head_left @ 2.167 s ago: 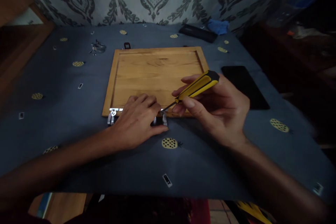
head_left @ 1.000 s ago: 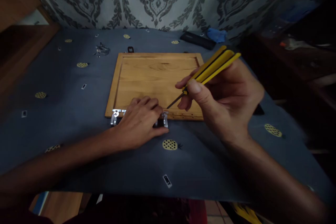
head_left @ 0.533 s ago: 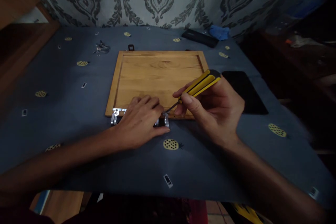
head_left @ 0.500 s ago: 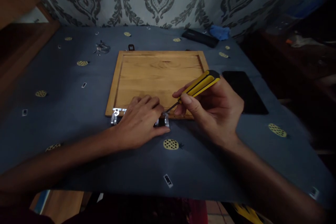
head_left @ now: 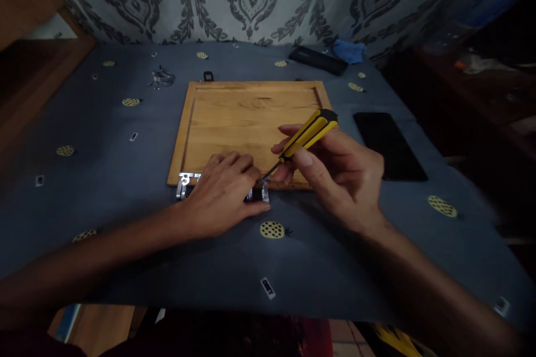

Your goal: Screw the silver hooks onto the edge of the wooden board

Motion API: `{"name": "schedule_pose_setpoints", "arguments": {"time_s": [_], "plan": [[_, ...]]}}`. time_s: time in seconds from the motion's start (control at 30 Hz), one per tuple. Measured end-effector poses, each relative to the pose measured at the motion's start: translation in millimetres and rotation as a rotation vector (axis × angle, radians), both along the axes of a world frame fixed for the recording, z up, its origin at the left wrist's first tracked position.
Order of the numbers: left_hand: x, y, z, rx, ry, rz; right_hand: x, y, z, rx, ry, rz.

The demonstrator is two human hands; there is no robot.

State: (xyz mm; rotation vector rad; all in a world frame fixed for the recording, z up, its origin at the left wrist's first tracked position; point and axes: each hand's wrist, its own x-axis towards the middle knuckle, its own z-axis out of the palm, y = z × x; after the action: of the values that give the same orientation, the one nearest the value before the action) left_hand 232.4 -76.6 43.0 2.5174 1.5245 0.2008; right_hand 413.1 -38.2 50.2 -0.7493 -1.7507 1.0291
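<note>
A wooden panel (head_left: 234, 128) with a raised frame lies on the cloth-covered table. Along its near edge sits a silver metal fitting (head_left: 183, 185), its middle hidden under my left hand (head_left: 226, 192). The fingers of that hand curl over the fitting and hold it against the panel, thumb at the near side. Between the thumb and fingers of my right hand (head_left: 339, 173) is a yellow and black screwdriver (head_left: 307, 135), slanting down to the left. Its tip meets the right end of the fitting; whether a screw is there is too small to tell.
A black phone-like slab (head_left: 389, 145) lies right of the panel. Behind are a dark elongated case (head_left: 318, 60), a blue cloth (head_left: 349, 51) and a small pile of metal parts (head_left: 162, 77). A dark square ring (head_left: 208, 76) touches the panel's far edge.
My right hand and the screwdriver's handle have shifted slightly left, and the right fingers have changed their grip a little. The left hand stays on the fitting.
</note>
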Motion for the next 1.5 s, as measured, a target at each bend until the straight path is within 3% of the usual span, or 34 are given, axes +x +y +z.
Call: {"name": "schedule_pose_setpoints", "arguments": {"time_s": [0.73, 1.03, 1.5], "plan": [[0.5, 0.3, 1.2, -0.007, -0.003, -0.001, -0.9, -0.3, -0.2, -0.076, 0.065, 0.004], [-0.8, 0.6, 0.2, 0.014, -0.007, -0.006, -2.3, -3.2, 2.6, 0.021, 0.111, -0.177], [0.0, 0.0, -1.0, 0.022, 0.007, -0.003, -3.8, -0.8, -1.9, -0.012, 0.077, -0.119]]}}
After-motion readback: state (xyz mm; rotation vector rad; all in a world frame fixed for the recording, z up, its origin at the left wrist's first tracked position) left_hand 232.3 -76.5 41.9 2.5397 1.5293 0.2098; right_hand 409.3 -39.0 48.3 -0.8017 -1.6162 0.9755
